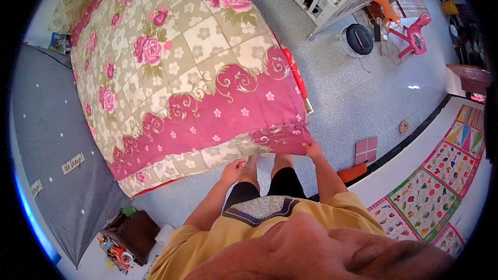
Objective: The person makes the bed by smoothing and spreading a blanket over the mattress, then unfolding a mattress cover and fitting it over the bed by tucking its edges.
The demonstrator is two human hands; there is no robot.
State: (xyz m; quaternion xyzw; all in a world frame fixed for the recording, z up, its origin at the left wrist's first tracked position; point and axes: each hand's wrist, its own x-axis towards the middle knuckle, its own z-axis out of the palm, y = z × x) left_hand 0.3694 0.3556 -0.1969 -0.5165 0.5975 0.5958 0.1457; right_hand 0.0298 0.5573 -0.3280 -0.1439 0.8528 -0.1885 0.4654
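Pinching a corner of a pink-bordered, beige-checked, rose-printed fabric quilt [181,72], spreading from upper left to centre of the frame, between right hand [313,150] thumb and fingers, probably holding that corner taut. Curling the left hand [233,170] loosely beside the near edge, gripping nothing visible, perhaps resting.

**Home bedroom, with children's things**

A floral bedspread [192,72] marks this as a home's sleeping room. A white slatted frame [336,11], like a cot, stands near it; a small pink chair [416,36] and charts [425,199] picturing fruit and vegetables suggest a child's space.
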